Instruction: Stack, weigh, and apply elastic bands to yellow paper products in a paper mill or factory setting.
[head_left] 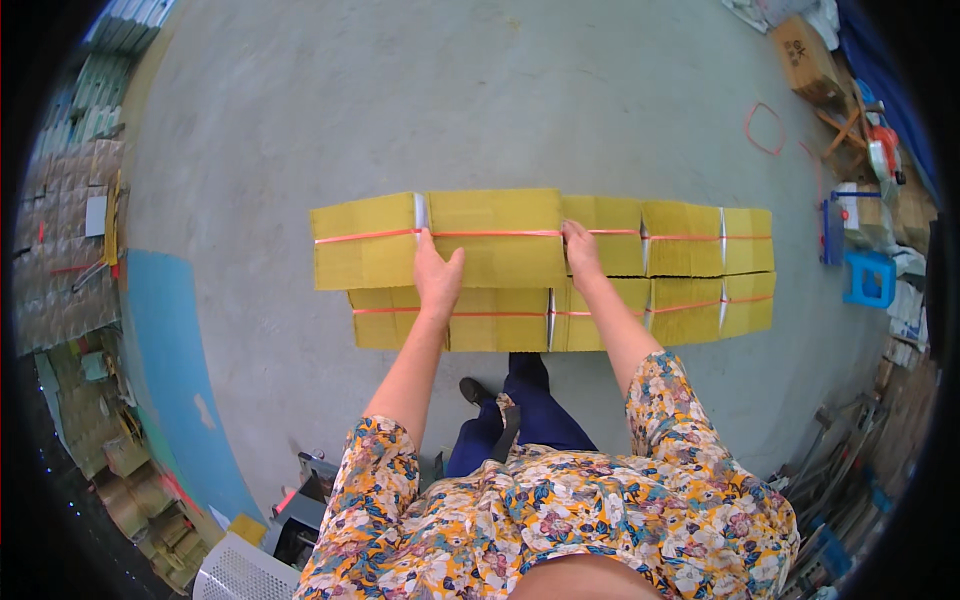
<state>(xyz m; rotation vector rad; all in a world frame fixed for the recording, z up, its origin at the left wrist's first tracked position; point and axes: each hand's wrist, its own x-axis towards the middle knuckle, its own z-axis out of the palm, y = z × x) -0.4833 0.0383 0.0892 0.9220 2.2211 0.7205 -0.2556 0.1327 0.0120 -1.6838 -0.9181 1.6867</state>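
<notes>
Head view showed a yellow bundle (pixel 505 210) between the two hands, in the far row of two rows of similar bundles above the grey floor (pixel 350 120); an orange-red strap (pixel 500 234) ran across it. The left hand (pixel 438 282) lay at its left end, by the seam with the neighbouring bundle (pixel 362 265), thumb spread from the fingers. The right hand (pixel 583 250) was at its other end, fingers bent and close together near the strap. How firmly either hand gripped could not be told, as the fingertips were partly hidden. The near row (pixel 500 330) lay on the person's side, partly overlapped by the far one. A blue stool (pixel 870 279) stood well apart at right; a blue sheet (pixel 180 340) lay at left.
</notes>
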